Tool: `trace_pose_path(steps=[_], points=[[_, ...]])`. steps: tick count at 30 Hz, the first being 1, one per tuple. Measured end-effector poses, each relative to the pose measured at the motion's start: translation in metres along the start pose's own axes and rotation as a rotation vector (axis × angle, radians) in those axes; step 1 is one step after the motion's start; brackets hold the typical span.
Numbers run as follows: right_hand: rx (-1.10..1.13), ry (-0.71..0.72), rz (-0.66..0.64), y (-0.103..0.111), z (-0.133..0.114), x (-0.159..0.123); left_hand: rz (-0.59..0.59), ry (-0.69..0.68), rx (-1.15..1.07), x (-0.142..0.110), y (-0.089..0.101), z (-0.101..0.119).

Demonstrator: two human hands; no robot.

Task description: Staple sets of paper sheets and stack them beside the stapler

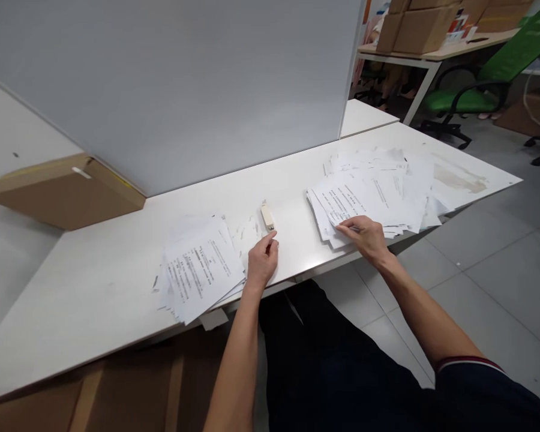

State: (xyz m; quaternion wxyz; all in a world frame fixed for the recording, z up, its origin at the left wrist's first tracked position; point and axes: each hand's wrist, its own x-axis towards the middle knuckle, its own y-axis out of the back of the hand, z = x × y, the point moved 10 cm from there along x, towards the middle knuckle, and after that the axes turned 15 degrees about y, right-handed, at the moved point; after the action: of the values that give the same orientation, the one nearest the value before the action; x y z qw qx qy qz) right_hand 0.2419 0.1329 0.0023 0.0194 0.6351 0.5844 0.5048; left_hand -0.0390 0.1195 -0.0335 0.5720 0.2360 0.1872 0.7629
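My right hand [368, 237] pinches the near left edge of a printed paper sheet [342, 198] between thumb and fingertips. That sheet lies on top of a spread pile of printed papers [382, 186] on the right of the white table. My left hand [263, 261] rests near the table's front edge with its fingers curled in and nothing visible in them. Just beyond its fingertips lies a small cream stapler [267, 216]. Left of this hand is another loose pile of printed papers [202, 270], its sheets fanned unevenly.
A grey-white panel [216, 90] stands along the back of the white table [94, 288]. A cardboard box [67, 192] sits at the back left. Beyond the table are a green office chair [468, 99] and a desk with cardboard boxes [418, 30]. More cardboard [130, 384] is below the table.
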Motion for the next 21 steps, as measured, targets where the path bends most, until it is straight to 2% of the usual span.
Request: trace_pose_path(steps=[2, 4, 7, 9, 10, 12, 13, 14, 16, 17, 19, 21], points=[[0.135, -0.107, 0.010, 0.003, 0.010, -0.004, -0.004, 0.015, -0.018, 0.001, 0.000, -0.002], [0.227, -0.207, 0.102, 0.014, 0.018, -0.005, -0.019, 0.072, -0.082, 0.001, 0.000, -0.005], [0.234, -0.201, 0.297, 0.040, 0.010, -0.001, -0.053, 0.211, -0.261, -0.002, -0.003, -0.006], [0.199, -0.079, 0.357, 0.050, -0.015, 0.003, -0.149, 0.334, -0.446, -0.007, -0.014, -0.002], [0.184, 0.010, 0.335, 0.048, -0.033, 0.005, -0.241, 0.408, -0.566, -0.011, -0.025, 0.002], [0.170, 0.222, 0.206, 0.032, -0.077, 0.004, -0.517, 0.554, -0.820, -0.023, -0.055, 0.018], [0.178, 0.337, 0.119, 0.020, -0.100, 0.000, -0.591, 0.593, -0.903, -0.028, -0.063, 0.025], [0.199, 0.451, 0.023, 0.006, -0.122, -0.007, -0.606, 0.616, -0.960, -0.029, -0.066, 0.029], [0.265, 0.621, -0.147, -0.018, -0.152, -0.023, -0.474, 0.623, -0.989, -0.025, -0.058, 0.024], [0.290, 0.644, -0.196, -0.025, -0.156, -0.027, -0.385, 0.621, -0.978, -0.022, -0.051, 0.017], [0.252, 0.529, -0.196, -0.030, -0.138, -0.022, -0.280, 0.628, -0.951, -0.020, -0.041, 0.003], [0.059, 0.300, -0.107, -0.022, -0.097, -0.007, -0.251, 0.652, -0.943, -0.020, -0.034, -0.011]])
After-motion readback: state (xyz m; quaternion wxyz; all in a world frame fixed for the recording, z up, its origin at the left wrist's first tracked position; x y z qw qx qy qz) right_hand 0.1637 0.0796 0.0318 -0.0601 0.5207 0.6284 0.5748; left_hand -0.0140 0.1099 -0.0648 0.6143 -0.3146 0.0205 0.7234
